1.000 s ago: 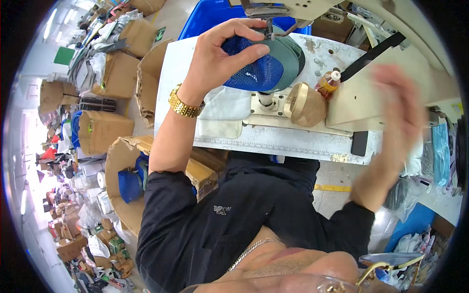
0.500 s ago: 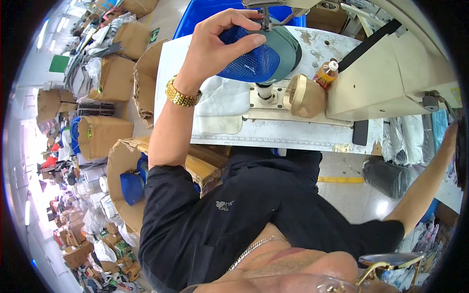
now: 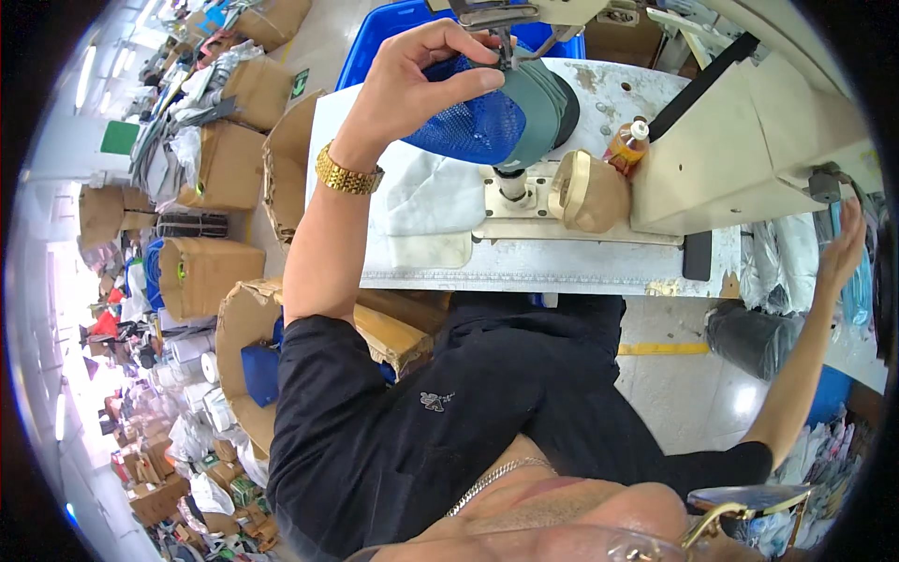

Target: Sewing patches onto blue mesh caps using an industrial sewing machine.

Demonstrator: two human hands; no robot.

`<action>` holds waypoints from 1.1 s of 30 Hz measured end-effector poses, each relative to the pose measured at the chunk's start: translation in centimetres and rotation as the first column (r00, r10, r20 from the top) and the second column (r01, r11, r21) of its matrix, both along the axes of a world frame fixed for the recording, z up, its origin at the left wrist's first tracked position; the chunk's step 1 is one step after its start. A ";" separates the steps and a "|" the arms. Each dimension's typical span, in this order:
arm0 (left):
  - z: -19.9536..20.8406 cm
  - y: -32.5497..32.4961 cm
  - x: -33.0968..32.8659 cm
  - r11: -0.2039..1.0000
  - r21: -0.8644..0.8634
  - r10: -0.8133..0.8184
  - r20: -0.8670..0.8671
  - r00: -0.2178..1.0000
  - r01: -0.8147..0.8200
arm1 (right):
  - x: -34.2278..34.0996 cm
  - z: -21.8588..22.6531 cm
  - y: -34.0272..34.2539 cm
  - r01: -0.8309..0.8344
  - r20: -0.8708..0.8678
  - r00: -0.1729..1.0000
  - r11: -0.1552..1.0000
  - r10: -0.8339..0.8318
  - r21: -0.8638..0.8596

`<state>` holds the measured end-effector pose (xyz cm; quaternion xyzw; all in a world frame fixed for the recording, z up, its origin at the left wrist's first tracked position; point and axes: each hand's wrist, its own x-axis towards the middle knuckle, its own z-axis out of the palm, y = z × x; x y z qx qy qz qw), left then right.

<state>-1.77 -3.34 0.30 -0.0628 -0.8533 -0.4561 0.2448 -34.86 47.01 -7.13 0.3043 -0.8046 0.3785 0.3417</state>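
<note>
A cap [image 3: 473, 117] with blue mesh and a grey-green front sits over the post of a cream sewing machine [image 3: 740, 150], under its presser foot [image 3: 506, 47]. My left hand [image 3: 412, 80] holds the cap beside the foot, thumb and fingers curled at its upper edge; some fingertips are hidden behind the metal. At the far right, my right hand [image 3: 843, 242] is raised beside the knob [image 3: 825, 185] on the machine's end. Its fingers look stretched out, with nothing visible in them.
A tan rounded cover [image 3: 590, 192] and a small bottle of amber liquid [image 3: 627, 145] stand by the machine. White cloth [image 3: 431, 192] lies on the worktable [image 3: 562, 273]. Behind is a blue bin [image 3: 375, 37]; cardboard boxes [image 3: 211, 276] crowd the left.
My right hand has come up and inward from the dark wheel at the right rim, and its fingers now show. My left hand stays at the cap, which has turned slightly.
</note>
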 end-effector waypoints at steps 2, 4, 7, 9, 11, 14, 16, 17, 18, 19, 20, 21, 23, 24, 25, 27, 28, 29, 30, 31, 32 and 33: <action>-0.2 0.0 -0.6 0.998 0.052 -0.036 0.030 0.999 0.034 | 2.2 1.9 2.9 -0.020 0.104 0.994 0.987 0.037 -0.159; 0.5 0.8 0.0 0.965 -0.238 0.095 -0.084 0.992 -0.113 | 5.3 3.4 2.5 -0.087 0.111 0.985 0.940 0.130 -0.330; 0.1 4.3 1.5 0.727 -0.542 0.240 -0.375 0.895 -0.422 | 10.0 3.3 -2.2 -0.189 0.108 0.953 0.836 0.282 -0.514; -1.4 6.4 1.4 0.710 -0.464 0.290 -0.493 0.820 -0.530 | 15.1 3.3 -8.9 -0.303 0.168 0.889 0.821 0.427 -0.483; -3.0 6.1 1.4 0.749 -0.376 0.330 -0.501 0.800 -0.545 | 19.4 3.4 -17.9 -0.461 0.327 0.671 0.720 0.666 -0.519; -3.1 4.2 0.6 0.851 -0.256 0.304 -0.471 0.828 -0.458 | 21.8 5.7 -26.6 -0.596 0.413 0.360 0.547 0.837 -0.588; -2.7 3.2 0.0 0.947 -0.204 0.155 -0.389 0.908 -0.249 | 21.8 6.6 -29.6 -0.574 0.439 0.308 0.533 0.844 -0.621; -2.7 3.0 -0.3 0.958 -0.208 0.115 -0.359 0.926 -0.199 | 21.5 6.7 -30.7 -0.538 0.487 0.378 0.615 0.787 -0.576; -2.7 2.7 -0.1 0.956 -0.207 0.124 -0.358 0.925 -0.208 | 21.6 6.6 -31.5 -0.503 0.533 0.433 0.686 0.727 -0.526; -2.7 2.5 -0.1 0.961 -0.202 0.109 -0.352 0.930 -0.189 | 21.9 6.6 -31.4 -0.509 0.544 0.537 0.762 0.645 -0.400; -2.7 2.3 -0.1 0.966 -0.197 0.093 -0.346 0.934 -0.169 | 22.2 6.3 -31.1 -0.513 0.546 0.534 0.761 0.646 -0.398; -2.8 2.2 0.3 0.963 -0.197 0.107 -0.346 0.932 -0.184 | 22.6 6.0 -30.7 -0.508 0.611 0.477 0.765 0.632 -0.395; -3.1 1.7 0.0 0.990 -0.102 0.061 -0.319 0.946 -0.098 | 23.8 5.2 -29.8 -0.452 0.677 0.357 0.753 0.643 -0.478; -3.1 1.8 0.1 0.990 -0.099 0.064 -0.317 0.946 -0.100 | 24.6 4.7 -29.7 -0.453 0.680 0.354 0.754 0.642 -0.476; -2.9 1.9 0.0 0.997 -0.044 0.055 -0.287 0.956 -0.071 | 25.4 4.2 -29.8 -0.456 0.626 0.303 0.686 0.719 -0.567; -2.1 2.1 0.0 0.999 0.013 0.039 -0.256 0.966 -0.037 | 26.4 2.8 -30.4 -0.465 0.559 0.289 0.624 0.777 -0.627; -1.5 2.4 0.2 0.982 -0.134 0.080 -0.321 0.944 -0.129 | 26.6 2.4 -30.8 -0.461 0.560 0.293 0.628 0.775 -0.627; -1.2 2.6 0.3 0.935 -0.271 0.109 -0.389 0.915 -0.227 | 26.6 2.2 -31.3 -0.408 0.518 0.227 0.563 0.825 -0.719; -1.2 2.6 0.4 0.935 -0.271 0.110 -0.389 0.915 -0.227 | 26.6 2.0 -31.7 -0.348 0.464 0.160 0.489 0.871 -0.800; -1.3 2.7 0.5 0.895 -0.354 0.121 -0.394 0.911 -0.272 | 26.6 1.6 -31.9 -0.358 0.429 0.121 0.442 0.895 -0.822; -1.4 2.7 0.6 0.845 -0.434 0.131 -0.400 0.907 -0.314 | 26.6 1.5 -32.1 -0.358 0.428 0.121 0.442 0.895 -0.823; -1.9 2.9 0.7 0.892 -0.352 0.149 -0.365 0.919 -0.284 | 26.6 1.4 -32.3 -0.266 0.396 0.035 0.390 0.918 -0.881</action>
